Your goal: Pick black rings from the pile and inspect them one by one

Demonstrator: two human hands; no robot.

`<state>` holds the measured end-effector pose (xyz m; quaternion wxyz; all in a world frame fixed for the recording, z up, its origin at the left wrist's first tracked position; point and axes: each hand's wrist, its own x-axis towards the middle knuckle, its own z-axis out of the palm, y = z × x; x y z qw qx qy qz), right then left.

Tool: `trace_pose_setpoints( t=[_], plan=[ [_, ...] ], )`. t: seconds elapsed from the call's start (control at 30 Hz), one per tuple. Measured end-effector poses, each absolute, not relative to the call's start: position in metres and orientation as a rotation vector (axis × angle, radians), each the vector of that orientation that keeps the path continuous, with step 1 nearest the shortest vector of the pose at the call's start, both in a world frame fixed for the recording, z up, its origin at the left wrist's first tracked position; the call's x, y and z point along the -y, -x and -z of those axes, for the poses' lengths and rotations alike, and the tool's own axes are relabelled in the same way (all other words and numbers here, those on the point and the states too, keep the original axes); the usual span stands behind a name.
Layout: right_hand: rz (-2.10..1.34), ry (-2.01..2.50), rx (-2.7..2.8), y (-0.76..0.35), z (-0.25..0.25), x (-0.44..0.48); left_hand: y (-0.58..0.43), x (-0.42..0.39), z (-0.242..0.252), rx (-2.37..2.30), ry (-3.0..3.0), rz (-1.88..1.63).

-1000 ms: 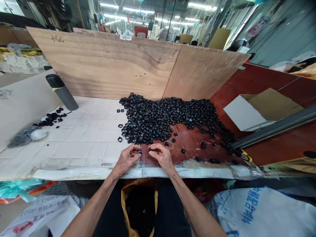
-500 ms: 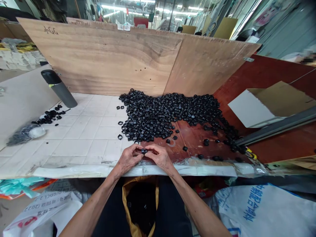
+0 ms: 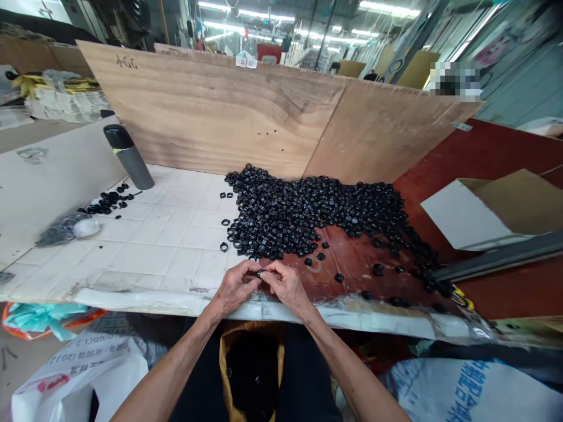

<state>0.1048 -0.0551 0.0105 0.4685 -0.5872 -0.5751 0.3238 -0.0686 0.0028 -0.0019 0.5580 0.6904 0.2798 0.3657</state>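
At the table's front edge, my left hand point(image 3: 238, 285) and my right hand point(image 3: 285, 285) meet with fingertips pinched round a small black plastic part point(image 3: 260, 273). Fingers cover most of that part, so its exact shape is hidden. Just beyond my hands spreads a large heap of small black ring-shaped parts point(image 3: 281, 217). A few single black rings point(image 3: 224, 247) lie apart from the heap on the white tabletop. Below the table edge, between my legs, hangs an open yellow-rimmed bag point(image 3: 224, 357) with a dark inside and a few small glints.
A grey bottle point(image 3: 132, 161) stands at the left beside scattered black bits and a clear plastic bag point(image 3: 65, 228). Wooden boards point(image 3: 229, 111) wall the back. An open carton point(image 3: 461, 214) and a grey metal bar point(image 3: 497, 258) are at the right. Printed sacks point(image 3: 475, 387) lie below.
The camera view has shifted, so the table appears farther right and tilted. My fingertips have closed in tighter, covering more of the black part.
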Motion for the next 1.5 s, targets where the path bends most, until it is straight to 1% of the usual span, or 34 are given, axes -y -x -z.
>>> trace_pose_setpoints(
  t=[0.1, 0.2, 0.3, 0.43, 0.57, 0.73, 1.0, 1.17, 1.23, 1.4, 1.5],
  plan=[
    [-0.822, 1.417, 1.367, -0.102, -0.003, 0.053, 0.070, -0.003, 0.000, -0.643, -1.676, -0.922],
    [-0.830, 1.373, 1.306, -0.102, 0.010, 0.051, 0.069, -0.002, 0.000, -0.640, -1.576, -0.884],
    [-0.740, 1.304, 1.344, -0.104, 0.016, 0.049, 0.068, -0.003, 0.003, -0.638, -1.430, -0.836],
    [-0.632, 1.211, 1.401, -0.104, 0.009, 0.049, 0.067, -0.006, 0.005, -0.664, -1.358, -0.849],
    [-0.665, 1.171, 1.407, -0.104, 0.003, 0.052, 0.066, -0.007, 0.006, -0.662, -1.297, -0.837],
    [-0.656, 1.250, 1.395, -0.101, 0.003, 0.054, 0.065, -0.005, 0.010, -0.668, -1.406, -0.884],
    [-0.794, 1.369, 1.380, -0.098, 0.002, 0.056, 0.067, -0.003, 0.010, -0.652, -1.631, -0.943],
    [-0.878, 1.408, 1.277, -0.100, 0.007, 0.052, 0.066, -0.005, 0.012, -0.659, -1.609, -0.945],
    [-0.842, 1.379, 1.283, -0.101, 0.007, 0.051, 0.065, -0.006, 0.014, -0.673, -1.518, -0.904],
    [-0.562, 1.273, 1.440, -0.101, 0.004, 0.050, 0.063, -0.009, 0.016, -0.717, -1.366, -0.851],
    [-0.542, 1.269, 1.454, -0.101, 0.003, 0.051, 0.063, -0.008, 0.015, -0.719, -1.385, -0.845]
  ],
)
